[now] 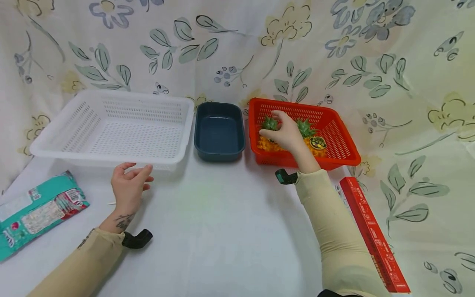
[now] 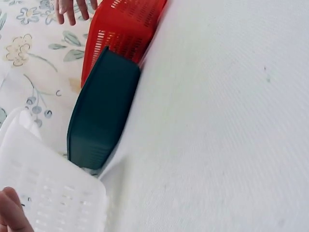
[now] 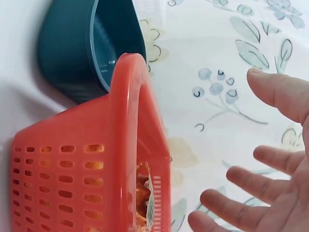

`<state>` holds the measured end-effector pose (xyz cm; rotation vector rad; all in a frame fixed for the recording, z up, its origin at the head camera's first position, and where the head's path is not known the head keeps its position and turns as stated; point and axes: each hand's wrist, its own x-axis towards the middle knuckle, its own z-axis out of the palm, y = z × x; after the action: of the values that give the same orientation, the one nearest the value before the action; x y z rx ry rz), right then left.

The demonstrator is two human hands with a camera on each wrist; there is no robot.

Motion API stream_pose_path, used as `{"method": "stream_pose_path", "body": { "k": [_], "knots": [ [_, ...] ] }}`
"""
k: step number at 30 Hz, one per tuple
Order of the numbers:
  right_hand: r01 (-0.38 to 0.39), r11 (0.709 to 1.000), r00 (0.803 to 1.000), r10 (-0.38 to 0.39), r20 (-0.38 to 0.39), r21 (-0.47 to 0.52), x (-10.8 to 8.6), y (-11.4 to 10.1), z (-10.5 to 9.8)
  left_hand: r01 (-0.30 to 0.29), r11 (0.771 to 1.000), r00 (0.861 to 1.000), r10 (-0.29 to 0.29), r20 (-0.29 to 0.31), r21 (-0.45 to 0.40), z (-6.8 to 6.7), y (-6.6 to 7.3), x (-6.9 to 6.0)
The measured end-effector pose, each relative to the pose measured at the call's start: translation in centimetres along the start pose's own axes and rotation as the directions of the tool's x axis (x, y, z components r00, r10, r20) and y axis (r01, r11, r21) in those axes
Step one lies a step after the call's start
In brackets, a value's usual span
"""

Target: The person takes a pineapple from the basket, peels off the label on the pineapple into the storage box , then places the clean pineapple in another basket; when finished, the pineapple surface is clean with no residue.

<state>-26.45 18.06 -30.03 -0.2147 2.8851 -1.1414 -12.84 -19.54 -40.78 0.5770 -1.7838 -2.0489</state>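
The right hand (image 1: 283, 131), wide and empty, is over the pineapples (image 1: 306, 129) in the red basket (image 1: 343, 142). Picking one up seems the job now; its fingers should close around one. The left hand (image 1: 128, 185) hangs loose near the white basket (image 1: 130, 134).

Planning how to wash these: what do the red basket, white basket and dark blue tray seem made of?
Red basket: likely glossy plastic, given its shiny rim and moulded slots.
White basket: probably smooth plastic, judging by its similarly slotted walls.
Dark blue tray: smooth, semi-gloss, perhaps plastic by its rounded corners; coated metal possible.
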Motion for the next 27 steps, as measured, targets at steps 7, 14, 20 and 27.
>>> {"method": "stream_pose_path", "body": {
  "k": [7, 14, 20, 27],
  "knots": [
    [0.017, 1.0, 1.0, -0.017, -0.01, -0.016, 0.3, 0.1, -0.6, -0.035, 0.997, 0.996, 0.029, -0.08, -0.074, 1.0, -0.2, 0.5],
    [0.092, 0.979, 0.994, -0.078, 0.082, -0.179, 1.8, -1.4, -2.0, -0.007, 0.995, 0.99, -0.007, -0.139, -0.099, 1.3, 0.3, 0.4],
    [0.128, 0.934, 0.98, -0.068, 0.186, -0.332, 4.0, -1.5, -3.1, 0.033, 0.993, 0.988, -0.05, -0.144, -0.115, 1.4, 0.3, 0.4],
    [0.069, 0.905, 0.954, 0.063, 0.292, -0.42, 5.6, -0.9, -3.5, 0.034, 0.993, 0.989, -0.05, -0.14, -0.117, 1.5, 0.2, 0.4]
  ]
}}
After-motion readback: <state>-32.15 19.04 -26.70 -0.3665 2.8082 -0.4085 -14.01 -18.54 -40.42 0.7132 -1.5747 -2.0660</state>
